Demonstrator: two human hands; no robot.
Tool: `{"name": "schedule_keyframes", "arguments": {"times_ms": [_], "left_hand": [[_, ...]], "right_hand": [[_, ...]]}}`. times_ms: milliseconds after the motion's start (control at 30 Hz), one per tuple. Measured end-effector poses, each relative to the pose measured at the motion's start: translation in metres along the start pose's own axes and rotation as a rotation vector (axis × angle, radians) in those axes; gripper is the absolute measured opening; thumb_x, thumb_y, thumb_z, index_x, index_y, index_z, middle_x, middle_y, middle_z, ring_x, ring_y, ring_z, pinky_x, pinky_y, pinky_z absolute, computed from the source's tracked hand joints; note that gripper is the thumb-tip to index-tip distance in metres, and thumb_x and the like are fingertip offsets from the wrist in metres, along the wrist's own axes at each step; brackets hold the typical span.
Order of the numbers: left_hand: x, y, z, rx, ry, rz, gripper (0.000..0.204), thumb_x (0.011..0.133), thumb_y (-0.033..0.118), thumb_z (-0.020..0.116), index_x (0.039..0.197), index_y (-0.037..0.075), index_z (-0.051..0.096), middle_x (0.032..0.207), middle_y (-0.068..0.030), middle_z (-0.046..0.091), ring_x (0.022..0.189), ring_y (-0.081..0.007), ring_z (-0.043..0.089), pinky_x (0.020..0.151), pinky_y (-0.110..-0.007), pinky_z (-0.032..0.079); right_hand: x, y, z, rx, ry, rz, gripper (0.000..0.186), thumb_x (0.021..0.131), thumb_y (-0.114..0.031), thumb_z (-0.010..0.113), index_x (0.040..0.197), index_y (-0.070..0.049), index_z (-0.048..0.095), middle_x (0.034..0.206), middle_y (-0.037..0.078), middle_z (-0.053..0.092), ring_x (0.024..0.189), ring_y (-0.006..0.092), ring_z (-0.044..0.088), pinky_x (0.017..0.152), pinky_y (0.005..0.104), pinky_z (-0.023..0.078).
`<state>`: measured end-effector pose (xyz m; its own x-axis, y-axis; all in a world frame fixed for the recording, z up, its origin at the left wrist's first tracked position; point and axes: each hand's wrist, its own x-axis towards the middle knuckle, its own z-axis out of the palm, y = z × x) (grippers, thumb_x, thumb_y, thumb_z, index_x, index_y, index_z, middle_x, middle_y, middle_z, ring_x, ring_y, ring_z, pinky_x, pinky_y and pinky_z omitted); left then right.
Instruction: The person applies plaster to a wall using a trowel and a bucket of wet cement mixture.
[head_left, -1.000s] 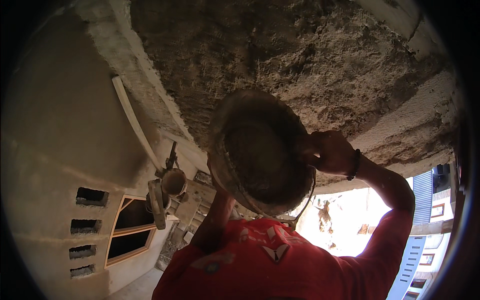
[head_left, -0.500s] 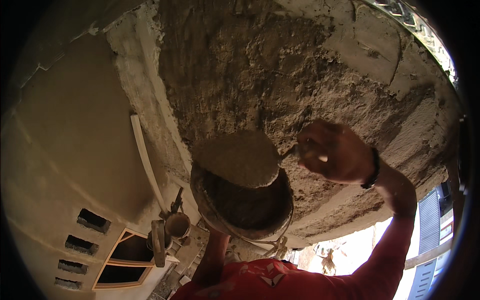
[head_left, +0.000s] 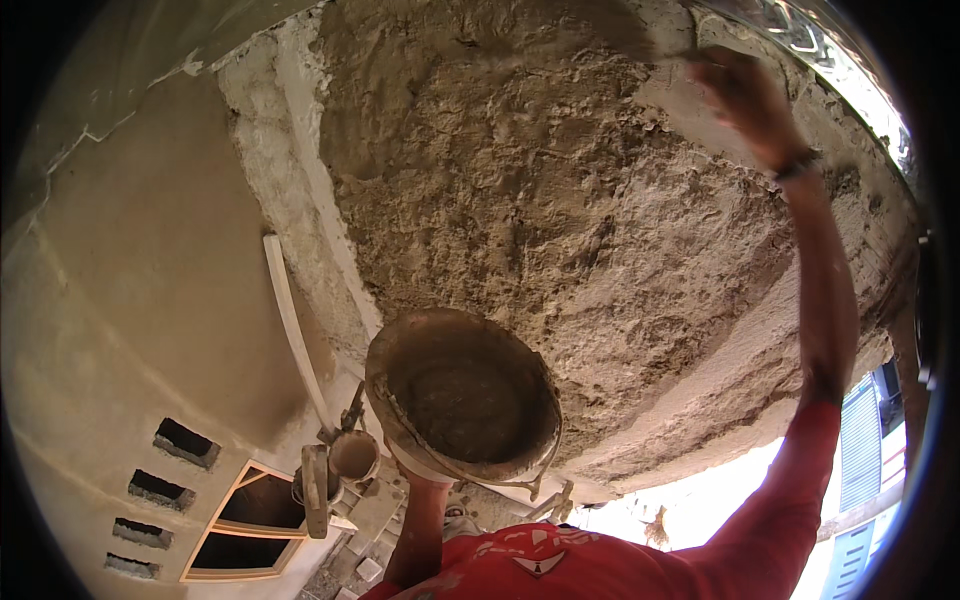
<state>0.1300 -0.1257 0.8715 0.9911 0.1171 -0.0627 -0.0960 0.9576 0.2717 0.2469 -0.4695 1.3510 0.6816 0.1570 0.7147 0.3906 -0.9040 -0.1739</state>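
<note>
My left hand point(head_left: 427, 488) holds a mortar-crusted bucket point(head_left: 465, 400) up from beneath. The bucket's body hides the fingers. Wet grey-brown mortar lies inside it, and its wire handle hangs over the near rim. High at the upper right, my right hand point(head_left: 742, 95) is closed round the handle of a trowel point(head_left: 612, 28). The trowel's blade is a dark blur against the rough plastered wall point(head_left: 520, 200), near the top of the view. A dark bracelet circles my right wrist.
A pale wooden batten point(head_left: 290, 320) leans on the smooth wall at left. Below it are a small pot point(head_left: 354, 455) and a wooden float-like board point(head_left: 315, 490). Lower left are a wooden-framed window point(head_left: 245, 525) and several slots in the wall. Rubble covers the ground.
My right hand has swung up and away with the trowel, from over the bucket to the wall's top. The mortar load on the blade no longer shows distinctly. The bucket has dropped slightly left.
</note>
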Motion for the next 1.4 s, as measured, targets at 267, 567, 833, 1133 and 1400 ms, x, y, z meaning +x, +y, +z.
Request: {"name": "schedule_keyframes", "arguments": {"times_ms": [267,567,833,1133,1400], "left_hand": [[0.012,-0.027,-0.016,0.066,-0.172,-0.104,0.069,0.092,0.064,0.032,0.147,0.022,0.032,0.150,-0.0061,0.034,0.136,-0.0301,0.034,0.110,-0.049,0.033],[0.013,-0.065,-0.003,-0.082,-0.115,-0.424,0.066,0.093,0.061,0.027,0.145,0.020,0.034,0.145,-0.0074,0.040,0.132,-0.0306,0.040,0.108,-0.051,0.036],[-0.002,-0.081,-0.021,0.361,-0.264,-0.202,0.063,0.095,0.058,0.028,0.143,0.019,0.036,0.143,-0.0058,0.042,0.131,-0.0266,0.041,0.108,-0.046,0.036],[-0.005,-0.072,-0.058,-0.138,-0.123,-0.368,0.063,0.096,0.058,0.030,0.144,0.017,0.035,0.143,-0.0046,0.043,0.131,-0.0257,0.041,0.108,-0.045,0.035],[-0.016,-0.061,-0.065,-0.143,-0.093,-0.307,0.064,0.096,0.057,0.030,0.145,0.016,0.034,0.143,-0.0046,0.043,0.130,-0.0255,0.042,0.108,-0.045,0.036]], "right_hand": [[-0.075,0.012,-0.022,-0.371,0.160,-0.362,0.021,0.093,-0.019,0.056,0.106,-0.006,0.066,0.100,0.010,0.069,0.069,0.0159,0.067,0.062,0.0281,0.055],[-0.225,-0.033,0.072,-0.543,-0.426,-0.586,0.019,0.081,-0.018,0.064,0.099,-0.014,0.063,0.070,0.004,0.050,0.071,0.0213,0.058,0.059,0.0343,0.050],[-0.299,-0.011,0.137,-0.248,-0.964,-0.377,0.027,0.086,-0.026,0.057,0.109,-0.013,0.062,0.077,0.010,0.062,0.075,0.0290,0.064,0.060,0.0432,0.053],[-0.316,-0.016,0.165,0.125,-1.018,-0.310,0.022,0.087,-0.028,0.059,0.103,-0.016,0.067,0.081,0.011,0.067,0.074,0.0314,0.065,0.064,0.0443,0.053],[-0.319,-0.015,0.175,0.362,-0.825,-0.127,0.033,0.081,-0.025,0.063,0.112,-0.013,0.064,0.083,0.011,0.068,0.074,0.0301,0.067,0.066,0.0407,0.055]]}}
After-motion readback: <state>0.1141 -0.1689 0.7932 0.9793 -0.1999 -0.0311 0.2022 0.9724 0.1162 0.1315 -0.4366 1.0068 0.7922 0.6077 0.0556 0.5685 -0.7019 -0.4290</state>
